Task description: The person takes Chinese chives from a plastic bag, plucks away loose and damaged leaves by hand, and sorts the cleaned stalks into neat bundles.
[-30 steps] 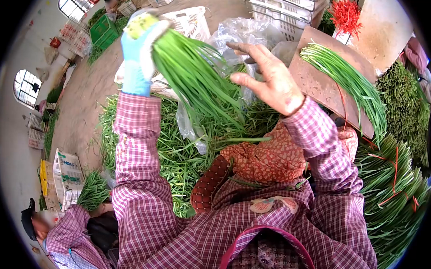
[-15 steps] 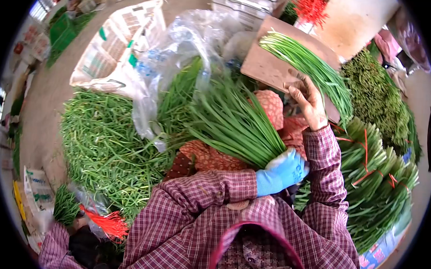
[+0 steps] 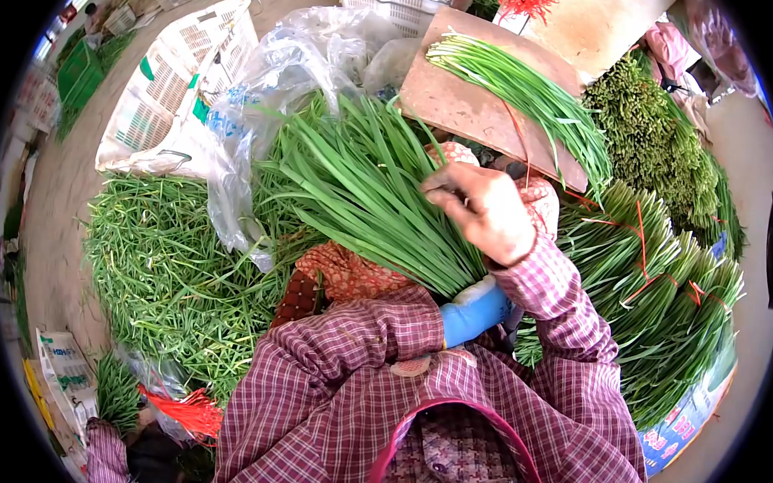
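My left hand (image 3: 476, 314), in a blue glove, is closed around the base of a bunch of garlic chives (image 3: 367, 190). The long flat leaves fan out up and to the left over my lap. My right hand (image 3: 490, 209), bare, is over the right side of this bunch with its fingers curled into a pinch. Whatever lies between those fingertips is hidden or too small to name. Beyond it, another bunch of garlic chives (image 3: 519, 97) lies on a brown board (image 3: 459, 108), with a red tie strand hanging near it.
Loose greens (image 3: 173, 268) are heaped on the left, beside a clear plastic bag (image 3: 244, 185) and a white crate (image 3: 166, 89). Tied green bundles (image 3: 657, 293) stand at the right. Red ties (image 3: 189, 412) lie lower left, near another person's sleeve (image 3: 107, 453).
My right hand has come down and left from beside the board to above the held bunch, its fingers now curled. The left hand keeps its grip. The whole view has shifted slightly.
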